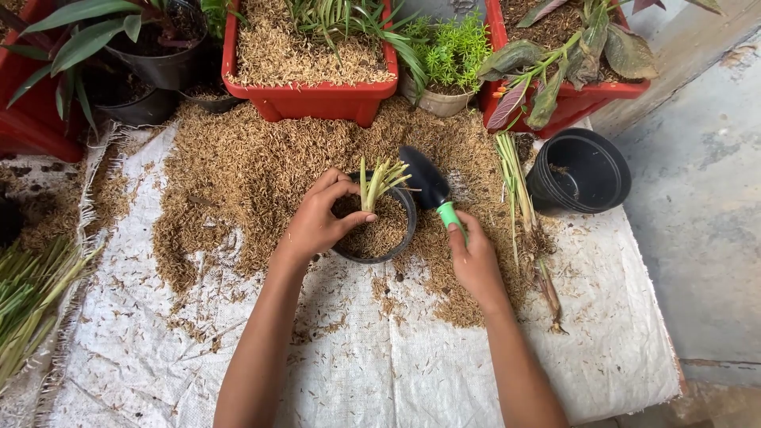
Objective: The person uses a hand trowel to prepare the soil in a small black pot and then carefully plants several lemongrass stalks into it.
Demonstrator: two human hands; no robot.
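A small black pot (400,238) filled with rice husk sits in the middle of a white woven sack (380,364). A trimmed green plant cutting (379,182) stands upright in it. My left hand (319,218) grips the pot's left rim, thumb over the husk, fingers near the cutting's base. My right hand (473,257) holds a small trowel (428,184) by its green handle. The trowel's black blade rests at the pot's far right rim.
Loose rice husk (246,170) is heaped over the sack. An empty black pot (577,170) stands at right beside a long uprooted plant (527,230). Red planters (311,97) and potted plants line the far edge. Green stalks (24,297) lie at left.
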